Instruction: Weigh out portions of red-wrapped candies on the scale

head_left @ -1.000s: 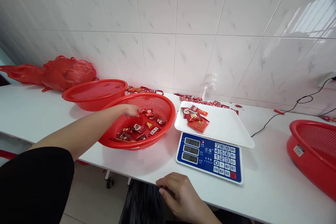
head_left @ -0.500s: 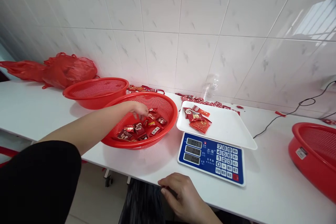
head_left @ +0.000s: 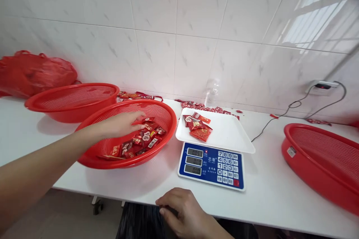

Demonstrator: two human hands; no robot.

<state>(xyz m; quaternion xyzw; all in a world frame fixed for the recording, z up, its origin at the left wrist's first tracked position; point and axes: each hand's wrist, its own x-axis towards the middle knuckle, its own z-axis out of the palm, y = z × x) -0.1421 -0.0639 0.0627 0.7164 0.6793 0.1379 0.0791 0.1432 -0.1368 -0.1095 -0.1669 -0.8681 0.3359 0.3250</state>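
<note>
My left hand (head_left: 125, 124) reaches into a red perforated plastic basket (head_left: 117, 163). Its fingers are stretched out beside a pile of small red and brown snack packets (head_left: 146, 136), with nothing visibly held; the fingertips are partly hidden. My right hand (head_left: 182, 209) hangs loosely curled at the table's front edge, thumb apart from the fingers, and no object shows in it. To the right of the basket stands a blue and white electronic scale (head_left: 211, 166). Several red packets (head_left: 199, 125) lie on the left part of its white tray (head_left: 230, 130). The top display seems to read 0.057.
Another red basket (head_left: 73, 114) stands behind at left, near red plastic bags (head_left: 36, 74). A third red basket (head_left: 311, 168) is at right. Packet strips (head_left: 204, 108) and a clear plastic container (head_left: 212, 93) line the wall. A cord (head_left: 280, 117) runs from the scale to a socket.
The camera view has shifted to the right. My left hand has drawn back leftward from the packet pile inside the basket. My right hand stays at the table edge, and the scale reading looks unchanged.
</note>
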